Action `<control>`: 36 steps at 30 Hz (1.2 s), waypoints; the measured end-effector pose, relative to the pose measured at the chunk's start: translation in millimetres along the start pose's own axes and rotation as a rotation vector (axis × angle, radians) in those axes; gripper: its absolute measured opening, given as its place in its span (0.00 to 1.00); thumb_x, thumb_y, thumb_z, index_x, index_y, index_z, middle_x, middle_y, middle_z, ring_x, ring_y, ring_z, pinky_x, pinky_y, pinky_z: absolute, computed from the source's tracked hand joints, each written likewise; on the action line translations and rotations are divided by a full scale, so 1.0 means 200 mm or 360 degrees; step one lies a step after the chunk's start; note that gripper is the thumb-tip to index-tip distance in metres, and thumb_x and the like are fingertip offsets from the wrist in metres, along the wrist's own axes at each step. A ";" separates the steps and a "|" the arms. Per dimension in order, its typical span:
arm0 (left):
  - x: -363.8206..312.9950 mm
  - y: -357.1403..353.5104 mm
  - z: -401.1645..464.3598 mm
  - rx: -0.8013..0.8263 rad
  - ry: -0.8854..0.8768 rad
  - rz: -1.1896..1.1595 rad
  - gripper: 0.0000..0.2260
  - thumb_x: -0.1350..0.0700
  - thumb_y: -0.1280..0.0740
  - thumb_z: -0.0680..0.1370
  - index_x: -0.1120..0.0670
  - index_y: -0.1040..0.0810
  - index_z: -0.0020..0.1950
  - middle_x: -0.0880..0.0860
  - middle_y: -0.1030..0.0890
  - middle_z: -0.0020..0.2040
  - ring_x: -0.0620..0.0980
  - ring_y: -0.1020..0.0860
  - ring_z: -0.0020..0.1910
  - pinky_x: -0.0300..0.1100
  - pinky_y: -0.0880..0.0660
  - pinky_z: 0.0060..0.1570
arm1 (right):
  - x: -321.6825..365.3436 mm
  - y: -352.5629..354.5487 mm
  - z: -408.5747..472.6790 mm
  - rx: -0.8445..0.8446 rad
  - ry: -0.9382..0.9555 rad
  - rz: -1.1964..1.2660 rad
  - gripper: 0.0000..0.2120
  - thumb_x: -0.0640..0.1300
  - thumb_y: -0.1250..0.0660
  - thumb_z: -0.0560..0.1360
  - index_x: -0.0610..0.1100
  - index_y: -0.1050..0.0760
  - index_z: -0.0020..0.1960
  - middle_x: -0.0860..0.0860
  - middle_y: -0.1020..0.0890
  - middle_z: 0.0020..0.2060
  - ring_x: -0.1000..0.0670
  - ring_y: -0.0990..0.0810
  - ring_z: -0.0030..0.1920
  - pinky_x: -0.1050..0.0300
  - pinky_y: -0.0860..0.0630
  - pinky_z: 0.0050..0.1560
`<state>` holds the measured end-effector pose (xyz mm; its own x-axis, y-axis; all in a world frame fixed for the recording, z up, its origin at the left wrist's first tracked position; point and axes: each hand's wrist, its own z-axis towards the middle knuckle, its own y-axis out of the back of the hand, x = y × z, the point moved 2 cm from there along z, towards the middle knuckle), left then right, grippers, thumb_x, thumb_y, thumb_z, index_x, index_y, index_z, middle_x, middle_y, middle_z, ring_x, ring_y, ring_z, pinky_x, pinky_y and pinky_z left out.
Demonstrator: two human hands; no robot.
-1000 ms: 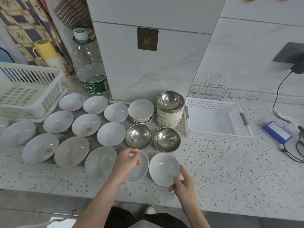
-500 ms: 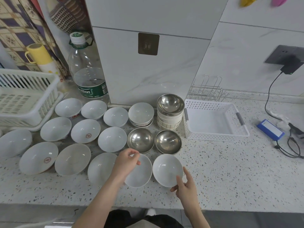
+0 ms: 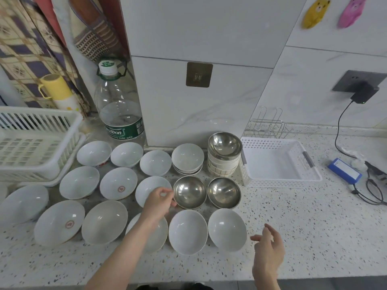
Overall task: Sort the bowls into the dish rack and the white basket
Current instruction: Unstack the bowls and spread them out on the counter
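Several white bowls lie spread over the speckled counter point(image 3: 314, 237), among them two at the front point(image 3: 187, 234) point(image 3: 227, 230). Two steel bowls point(image 3: 189, 192) point(image 3: 224, 192) sit behind those. My left hand point(image 3: 159, 200) pinches the left rim of the nearer steel bowl. Beside the front right white bowl hovers my right hand point(image 3: 268, 248), fingers spread, touching nothing. A third steel bowl point(image 3: 225, 143) tops a stack of cream bowls. The cream dish rack point(image 3: 31, 151) stands at the left and the white basket point(image 3: 278, 162) at the right, both with nothing in them.
A large water bottle point(image 3: 119, 114) and a yellow mug point(image 3: 55, 86) stand behind the bowls. A wire holder point(image 3: 268, 126) sits behind the basket. At the far right lie a blue box point(image 3: 344, 171) and black cables point(image 3: 372, 189); a charger is plugged into the wall socket.
My left hand has left the front white bowl and reached up to the steel bowl's rim. My right hand has let go of the other front white bowl and drawn back to its right.
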<state>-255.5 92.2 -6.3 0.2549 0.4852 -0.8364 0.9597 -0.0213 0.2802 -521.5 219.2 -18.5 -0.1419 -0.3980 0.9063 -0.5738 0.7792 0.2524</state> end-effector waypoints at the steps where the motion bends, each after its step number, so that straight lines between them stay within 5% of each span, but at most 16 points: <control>1: -0.02 0.02 0.05 -0.0020 -0.0012 0.0015 0.08 0.52 0.36 0.79 0.51 0.24 0.56 0.49 0.16 0.34 0.41 0.29 0.22 0.39 0.32 0.29 | 0.03 -0.03 -0.01 0.0030 0.0034 0.0050 0.12 0.47 0.41 0.79 0.49 0.24 0.59 0.45 0.18 0.30 0.47 0.25 0.41 0.42 0.27 0.54; 5: -0.14 0.04 0.24 0.0034 -0.0058 0.0121 0.23 0.47 0.37 0.79 0.52 0.34 0.72 0.52 0.16 0.41 0.46 0.27 0.28 0.41 0.33 0.29 | 0.16 -0.21 -0.04 0.0297 0.0133 0.0050 0.09 0.46 0.40 0.79 0.54 0.23 0.54 0.48 0.17 0.29 0.51 0.25 0.36 0.55 0.29 0.41; 9: -0.24 -0.02 0.43 0.0104 0.0012 0.0281 0.30 0.46 0.39 0.78 0.53 0.43 0.77 0.55 0.16 0.40 0.48 0.28 0.27 0.36 0.36 0.24 | 0.28 -0.39 -0.08 0.0651 0.0093 -0.0038 0.08 0.43 0.38 0.78 0.52 0.23 0.54 0.48 0.17 0.33 0.53 0.23 0.34 0.59 0.29 0.39; 17: -0.21 -0.11 0.59 0.0065 0.0073 0.0330 0.19 0.52 0.36 0.77 0.54 0.35 0.66 0.55 0.17 0.33 0.48 0.26 0.22 0.37 0.31 0.26 | 0.32 -0.52 -0.15 0.0837 0.0067 -0.0105 0.08 0.43 0.37 0.78 0.51 0.24 0.55 0.49 0.17 0.31 0.58 0.25 0.28 0.59 0.30 0.39; 25: -0.31 -0.11 0.62 0.0140 -0.0119 0.0276 0.14 0.59 0.39 0.76 0.48 0.28 0.60 0.53 0.16 0.41 0.48 0.16 0.30 0.34 0.32 0.20 | 0.29 -0.47 -0.20 0.0785 0.0007 -0.0163 0.04 0.45 0.34 0.78 0.51 0.23 0.52 0.47 0.17 0.30 0.57 0.30 0.23 0.61 0.32 0.31; 31: -0.36 -0.06 0.58 0.0246 -0.0056 0.0055 0.16 0.62 0.41 0.77 0.47 0.30 0.62 0.57 0.17 0.33 0.46 0.25 0.21 0.33 0.39 0.18 | 0.33 -0.54 -0.19 0.0814 -0.0025 -0.0260 0.04 0.42 0.36 0.79 0.49 0.24 0.52 0.45 0.17 0.33 0.58 0.28 0.23 0.64 0.33 0.28; 36: -0.34 0.06 0.53 0.0426 0.0120 -0.0554 0.15 0.66 0.41 0.76 0.53 0.28 0.60 0.61 0.17 0.31 0.44 0.34 0.20 0.32 0.44 0.18 | 0.39 -0.67 -0.14 0.0885 -0.0014 -0.0447 0.07 0.42 0.37 0.78 0.45 0.21 0.52 0.46 0.17 0.36 0.55 0.30 0.26 0.65 0.34 0.26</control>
<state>-248.3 -33.8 4.2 -0.0887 0.5655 -0.8200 0.9861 -0.0660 -0.1522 -433.0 96.9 26.8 0.0700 -0.5571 0.8275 -0.9241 0.2763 0.2642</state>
